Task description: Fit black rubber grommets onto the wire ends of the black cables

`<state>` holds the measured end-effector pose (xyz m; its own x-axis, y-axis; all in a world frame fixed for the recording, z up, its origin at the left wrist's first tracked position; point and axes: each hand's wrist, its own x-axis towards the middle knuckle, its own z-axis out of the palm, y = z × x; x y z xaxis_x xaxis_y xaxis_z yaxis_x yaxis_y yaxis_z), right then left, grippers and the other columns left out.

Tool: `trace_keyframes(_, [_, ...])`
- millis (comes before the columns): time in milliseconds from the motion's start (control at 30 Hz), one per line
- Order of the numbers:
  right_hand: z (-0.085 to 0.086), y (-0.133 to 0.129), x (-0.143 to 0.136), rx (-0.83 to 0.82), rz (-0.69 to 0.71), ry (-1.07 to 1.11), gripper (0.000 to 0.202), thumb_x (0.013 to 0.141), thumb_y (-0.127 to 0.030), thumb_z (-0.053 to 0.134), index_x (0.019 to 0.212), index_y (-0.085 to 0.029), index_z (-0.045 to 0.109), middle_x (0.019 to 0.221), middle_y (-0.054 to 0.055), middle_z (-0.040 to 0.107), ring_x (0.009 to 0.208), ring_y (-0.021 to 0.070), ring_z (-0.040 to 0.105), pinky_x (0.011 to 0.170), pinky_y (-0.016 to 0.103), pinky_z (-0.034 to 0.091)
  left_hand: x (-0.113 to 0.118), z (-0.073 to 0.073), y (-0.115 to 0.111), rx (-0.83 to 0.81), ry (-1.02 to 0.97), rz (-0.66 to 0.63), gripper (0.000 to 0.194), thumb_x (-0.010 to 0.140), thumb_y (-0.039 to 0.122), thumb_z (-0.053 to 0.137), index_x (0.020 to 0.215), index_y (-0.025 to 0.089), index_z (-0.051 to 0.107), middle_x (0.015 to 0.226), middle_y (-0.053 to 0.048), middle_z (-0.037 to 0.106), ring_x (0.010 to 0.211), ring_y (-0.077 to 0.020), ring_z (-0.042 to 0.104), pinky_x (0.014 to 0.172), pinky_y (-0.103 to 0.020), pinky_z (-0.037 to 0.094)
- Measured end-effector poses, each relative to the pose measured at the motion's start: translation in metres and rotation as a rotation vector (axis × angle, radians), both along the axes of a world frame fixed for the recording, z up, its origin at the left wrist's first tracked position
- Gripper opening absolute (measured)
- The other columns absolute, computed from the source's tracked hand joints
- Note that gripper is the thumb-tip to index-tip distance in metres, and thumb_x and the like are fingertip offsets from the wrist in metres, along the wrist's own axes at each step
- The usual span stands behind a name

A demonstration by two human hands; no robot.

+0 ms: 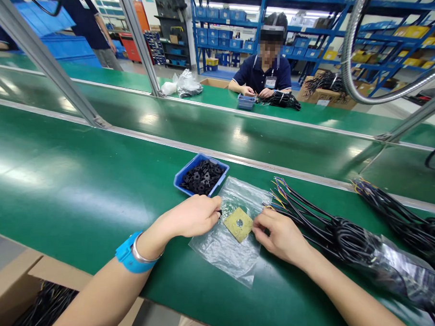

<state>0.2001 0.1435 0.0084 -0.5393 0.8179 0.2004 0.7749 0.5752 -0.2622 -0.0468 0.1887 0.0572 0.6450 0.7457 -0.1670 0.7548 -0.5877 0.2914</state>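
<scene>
My left hand (199, 216) is closed, with a small black plastic part (219, 213) showing at its fingertips. Just behind it, a blue bin (179, 181) holds many similar black parts (203, 177). My right hand (277, 233) is pinched at the right corner of a yellow square pad (236, 224) with a round hole in its middle. What those fingers hold, if anything, I cannot make out. Under the pad lies a clear plastic bag (231, 262). Black cables (323, 218) with bare coloured wire ends reach close to my right hand.
A second cable bundle (388, 209) lies at the far right, near wrapped cables (396, 267). Below the green table (76, 176) at left stands a cardboard box (6, 288) of cables. Opposite, a co-worker (267, 69) handles cables beside a small blue bin (246, 102). Metal posts (59, 65) rise at left.
</scene>
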Motion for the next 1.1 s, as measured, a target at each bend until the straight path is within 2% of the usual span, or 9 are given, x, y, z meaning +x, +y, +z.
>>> trace_keyframes(300, [-0.008, -0.020, -0.017, 0.197, 0.111, -0.216, 0.025, 0.090, -0.013, 0.043, 0.069, -0.015, 0.057, 0.070, 0.007, 0.054, 0.064, 0.0171, 0.047, 0.059, 0.030, 0.031, 0.000, -0.002, 0.000, 0.004, -0.012, -0.003, 0.011, 0.086, 0.022, 0.040, 0.080, 0.020, 0.049, 0.070, -0.004, 0.064, 0.065, -0.0245, 0.063, 0.056, -0.031, 0.038])
trace_keyframes(433, [-0.014, -0.020, -0.020, 0.196, 0.162, -0.154, 0.023, 0.087, -0.010, 0.046, 0.066, -0.016, 0.055, 0.068, 0.005, 0.055, 0.063, 0.0165, 0.046, 0.059, 0.030, 0.031, -0.001, -0.003, 0.000, 0.009, 0.000, -0.001, 0.011, 0.086, 0.022, 0.040, 0.081, 0.020, 0.050, 0.072, -0.005, 0.065, 0.068, -0.0254, 0.064, 0.057, -0.031, 0.039])
trace_keyframes(567, [-0.015, -0.016, -0.011, 0.171, 0.111, 0.022, 0.027, 0.092, -0.020, 0.044, 0.067, -0.017, 0.053, 0.068, 0.003, 0.053, 0.061, 0.0148, 0.046, 0.062, 0.027, 0.035, -0.003, 0.002, 0.000, -0.012, -0.037, -0.002, 0.010, 0.086, 0.023, 0.041, 0.078, 0.021, 0.047, 0.068, -0.003, 0.063, 0.065, -0.0241, 0.062, 0.057, -0.032, 0.039])
trace_keyframes(667, [-0.008, -0.018, -0.008, 0.117, 0.021, 0.196, 0.024, 0.092, -0.024, 0.048, 0.070, -0.017, 0.051, 0.068, 0.003, 0.052, 0.062, 0.0142, 0.048, 0.057, 0.025, 0.037, 0.005, 0.004, -0.008, -0.056, -0.269, 0.088, 0.013, 0.089, 0.025, 0.040, 0.080, 0.021, 0.046, 0.076, -0.004, 0.064, 0.071, -0.0219, 0.061, 0.063, -0.032, 0.042])
trace_keyframes(767, [0.002, -0.026, -0.018, 0.035, -0.006, 0.350, 0.020, 0.095, -0.024, 0.045, 0.079, -0.017, 0.056, 0.073, 0.002, 0.056, 0.066, 0.0129, 0.052, 0.061, 0.023, 0.042, 0.025, -0.006, -0.027, -0.171, -0.796, 0.222, 0.017, 0.096, 0.029, 0.031, 0.096, 0.021, 0.046, 0.104, -0.008, 0.064, 0.093, -0.0193, 0.061, 0.080, -0.033, 0.048])
trace_keyframes(833, [0.010, -0.032, -0.031, -0.023, -0.001, 0.430, 0.020, 0.097, -0.021, 0.040, 0.090, -0.018, 0.058, 0.080, 0.003, 0.060, 0.072, 0.0123, 0.056, 0.067, 0.022, 0.045, 0.038, -0.019, -0.043, -0.232, -1.047, 0.238, 0.018, 0.097, 0.028, 0.029, 0.104, 0.022, 0.045, 0.117, -0.009, 0.060, 0.112, -0.0189, 0.054, 0.095, -0.036, 0.044])
trace_keyframes(967, [0.025, -0.044, -0.046, -0.209, 0.076, 0.601, 0.020, 0.095, -0.020, 0.041, 0.087, -0.017, 0.059, 0.083, 0.003, 0.061, 0.074, 0.0124, 0.056, 0.069, 0.022, 0.047, 0.051, -0.041, -0.064, -0.184, -1.101, 0.087, 0.015, 0.096, 0.029, 0.036, 0.100, 0.023, 0.049, 0.124, -0.009, 0.059, 0.133, -0.0235, 0.034, 0.110, -0.047, 0.027])
trace_keyframes(1033, [0.030, -0.047, -0.037, -0.287, 0.143, 0.631, 0.019, 0.093, -0.023, 0.045, 0.083, -0.017, 0.060, 0.076, 0.001, 0.059, 0.066, 0.0110, 0.054, 0.063, 0.021, 0.046, 0.052, -0.045, -0.063, -0.168, -1.183, 0.107, 0.016, 0.096, 0.029, 0.037, 0.100, 0.022, 0.051, 0.118, -0.009, 0.061, 0.127, -0.0244, 0.041, 0.107, -0.046, 0.030])
trace_keyframes(1100, [0.029, -0.047, -0.018, -0.194, 0.104, 0.491, 0.015, 0.091, -0.025, 0.048, 0.088, -0.018, 0.061, 0.074, 0.000, 0.058, 0.062, 0.0101, 0.053, 0.059, 0.020, 0.044, 0.051, -0.045, -0.057, -0.251, -1.256, 0.169, 0.014, 0.095, 0.030, 0.043, 0.099, 0.021, 0.053, 0.107, -0.008, 0.063, 0.111, -0.0222, 0.054, 0.098, -0.040, 0.040])
